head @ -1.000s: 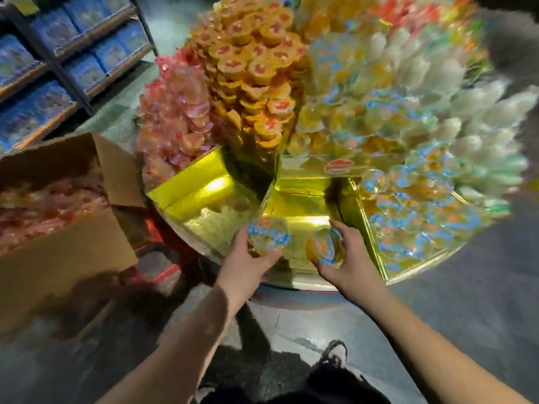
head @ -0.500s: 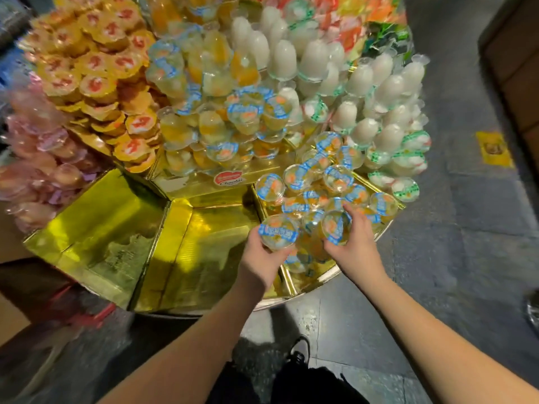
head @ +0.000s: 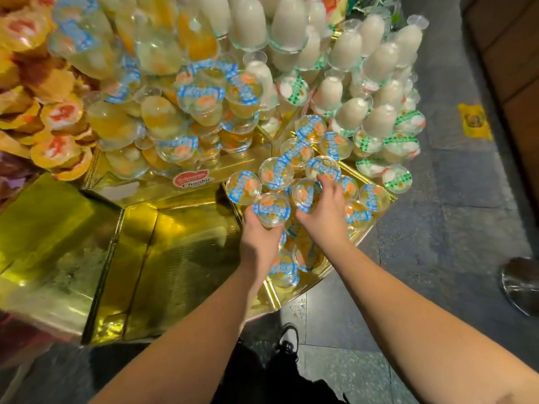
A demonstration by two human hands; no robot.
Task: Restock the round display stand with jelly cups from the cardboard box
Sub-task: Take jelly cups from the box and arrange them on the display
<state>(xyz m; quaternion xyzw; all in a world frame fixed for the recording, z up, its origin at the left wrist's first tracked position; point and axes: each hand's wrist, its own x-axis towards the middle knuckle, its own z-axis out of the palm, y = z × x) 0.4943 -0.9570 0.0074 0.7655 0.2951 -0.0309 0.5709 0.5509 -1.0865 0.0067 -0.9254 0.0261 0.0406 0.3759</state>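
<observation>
Left hand (head: 261, 237): curled round a blue-lidded jelly cup (head: 271, 209), holding it by the side wall from below, lid facing up.
Right hand (head: 323, 217): fingers wrapped over a second jelly cup (head: 304, 195), fingertips reaching forward to another lid just beyond it.
Where the cups are: both held cups sit over the gold compartment (head: 379, 209) directly under and ahead of the hands, touching the loose blue-lidded cups already piled there.
Round display stand (head: 186, 258): its gold tray to the left of the left hand is bare; stacked cups rise beyond both hands.
Cardboard box: not in view.
Step, as I judge it: setting these two cups into the pile; the bare tray suggests much restocking remains.
How the cup will handle: light, thin clear plastic, stiff enough at the rim but likely to flex if squeezed mid-wall; smooth and probably slippery; the foil lid looks easiest to puncture.
Where to hold: round the wall just under the rim, thumb opposite fingers, keeping pressure off the lid.
Risk: neighbouring cups lie loose and tilted, so a nudge could roll them toward the stand's edge near the right hand.
</observation>
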